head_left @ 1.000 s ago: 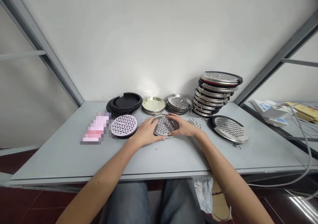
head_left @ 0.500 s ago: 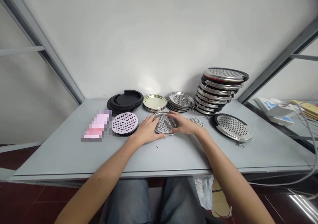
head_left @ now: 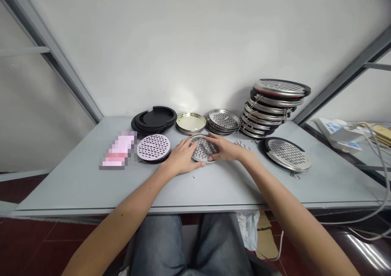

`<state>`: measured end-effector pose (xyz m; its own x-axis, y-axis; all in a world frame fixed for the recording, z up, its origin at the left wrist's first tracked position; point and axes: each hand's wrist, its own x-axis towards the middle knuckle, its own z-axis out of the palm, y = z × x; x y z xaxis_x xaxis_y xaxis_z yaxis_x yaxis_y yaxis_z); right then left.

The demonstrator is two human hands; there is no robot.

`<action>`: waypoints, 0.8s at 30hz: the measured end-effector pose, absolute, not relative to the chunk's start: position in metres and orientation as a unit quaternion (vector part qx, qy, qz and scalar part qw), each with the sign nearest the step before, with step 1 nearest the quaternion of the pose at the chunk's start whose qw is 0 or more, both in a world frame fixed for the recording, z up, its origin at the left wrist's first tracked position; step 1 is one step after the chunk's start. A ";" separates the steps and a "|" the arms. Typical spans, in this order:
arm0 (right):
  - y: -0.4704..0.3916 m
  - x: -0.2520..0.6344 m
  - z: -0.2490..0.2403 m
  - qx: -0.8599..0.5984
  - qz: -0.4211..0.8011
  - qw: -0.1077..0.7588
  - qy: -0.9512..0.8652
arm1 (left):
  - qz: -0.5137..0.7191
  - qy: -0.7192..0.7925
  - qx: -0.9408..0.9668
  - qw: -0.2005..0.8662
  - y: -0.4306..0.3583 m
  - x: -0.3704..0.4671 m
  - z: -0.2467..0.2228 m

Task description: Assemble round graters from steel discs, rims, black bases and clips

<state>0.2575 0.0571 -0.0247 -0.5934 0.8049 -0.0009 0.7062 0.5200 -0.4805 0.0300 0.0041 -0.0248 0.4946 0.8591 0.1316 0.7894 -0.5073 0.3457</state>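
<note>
Between my two hands a round silver metal disc with punched holes and a raised rim lies on the table. My left hand curls round its left edge, thumb at the near side. On the opposite edge is my right hand, its fingers over the far rim and the thumb near the front. Parts of the rim are hidden under the fingers. Left of my left hand sits a pale lilac perforated disc on a black base. Small metal hooks or clips lie just beyond my right hand.
Along the wall stand black round holders, gold-coloured round dishes, silver perforated discs and a tall leaning stack of metal-and-black assemblies. Another assembly lies at right. A blurred-out pink item is at left.
The camera view has shifted slightly, with the table sitting a little higher in the picture. Both hands stay around the disc with almost the same hold.
</note>
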 end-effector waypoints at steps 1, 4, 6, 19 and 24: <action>0.058 0.258 -0.026 -0.433 0.218 0.111 -0.868 | 0.143 0.480 0.857 0.120 0.004 0.030 -0.025; 0.061 0.259 -0.029 -0.424 0.209 0.109 -0.874 | 0.140 0.479 0.859 0.113 0.003 0.030 -0.023; 0.062 0.259 -0.030 -0.427 0.208 0.102 -0.874 | 0.139 0.480 0.859 0.111 0.002 0.031 -0.023; 0.064 0.253 -0.024 -0.479 0.227 0.049 -0.847 | 0.147 0.484 0.855 0.109 0.002 0.030 -0.024; 0.064 0.261 -0.023 -0.459 0.236 0.068 -0.854 | 0.138 0.493 0.849 0.129 0.002 0.030 -0.020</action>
